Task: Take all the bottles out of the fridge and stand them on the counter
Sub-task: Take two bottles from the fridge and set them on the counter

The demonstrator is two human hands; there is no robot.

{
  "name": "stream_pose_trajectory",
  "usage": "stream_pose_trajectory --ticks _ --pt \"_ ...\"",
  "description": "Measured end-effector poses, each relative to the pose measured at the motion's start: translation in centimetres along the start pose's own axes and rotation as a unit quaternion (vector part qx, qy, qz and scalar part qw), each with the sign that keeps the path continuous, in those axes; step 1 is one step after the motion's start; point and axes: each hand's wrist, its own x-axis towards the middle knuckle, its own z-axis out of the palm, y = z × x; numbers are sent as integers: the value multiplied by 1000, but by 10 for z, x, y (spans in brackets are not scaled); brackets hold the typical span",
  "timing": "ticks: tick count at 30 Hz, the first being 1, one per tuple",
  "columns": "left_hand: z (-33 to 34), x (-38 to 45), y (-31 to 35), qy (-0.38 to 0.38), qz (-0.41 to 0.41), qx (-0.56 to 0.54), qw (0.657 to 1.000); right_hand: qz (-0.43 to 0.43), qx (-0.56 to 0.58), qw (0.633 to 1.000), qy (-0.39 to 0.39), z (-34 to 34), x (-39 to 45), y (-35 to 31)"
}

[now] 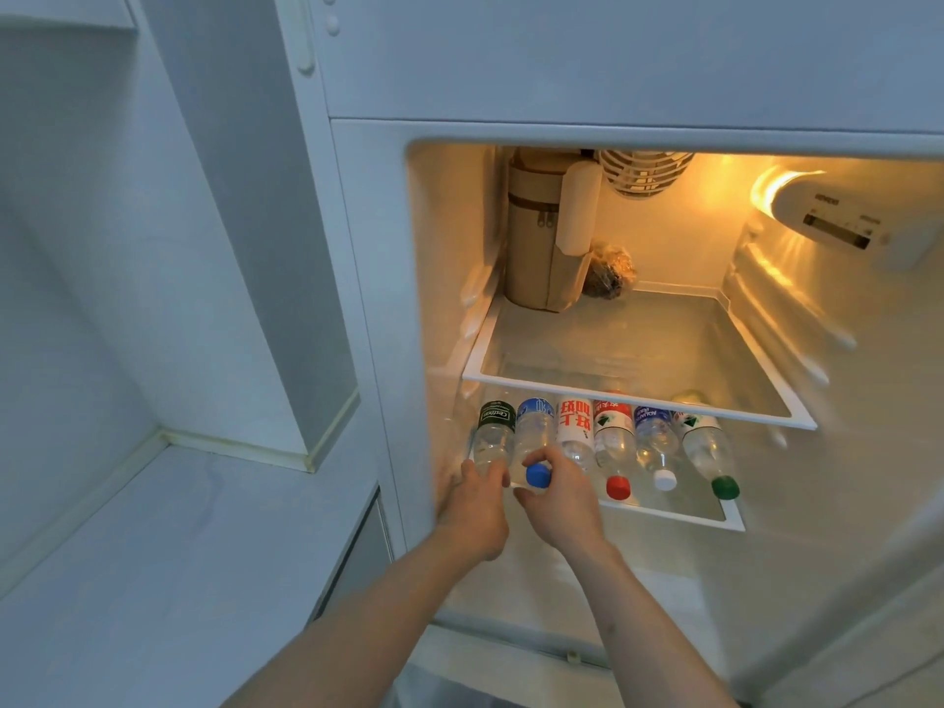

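Sideways, bottles (615, 442) lie, caps (618, 487) outward.

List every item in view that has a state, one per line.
Fridge: door open, light on.
Six bottles: lying on the lower shelf, caps forward.
Dark-label bottle: left hand grips its neck.
Blue-cap bottle: right hand grips its neck.
Tan pouch: upright, zipped, upper shelf.
Counter: no bottles yet.

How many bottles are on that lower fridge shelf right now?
6, lying side by side, caps outward: dark-label bottle, blue-cap bottle, red-lettered bottle, red-cap bottle, white-cap bottle, green-cap bottle. More may hide behind.
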Motion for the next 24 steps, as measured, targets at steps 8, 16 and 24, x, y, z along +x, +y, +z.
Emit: stream_pose_trajectory --ticks 8,16,24 --pt "-14 -32 -2 158 104 -24 982 -66 54 984 154 -35 -10 -18" --pt "-63 -77 0 226 138 -86 961 -123 82 974 171 -61 -20 -45" --pt "-84 -145 -27 207 112 -121 964 -169 50 981 82 -70 -60 -66"
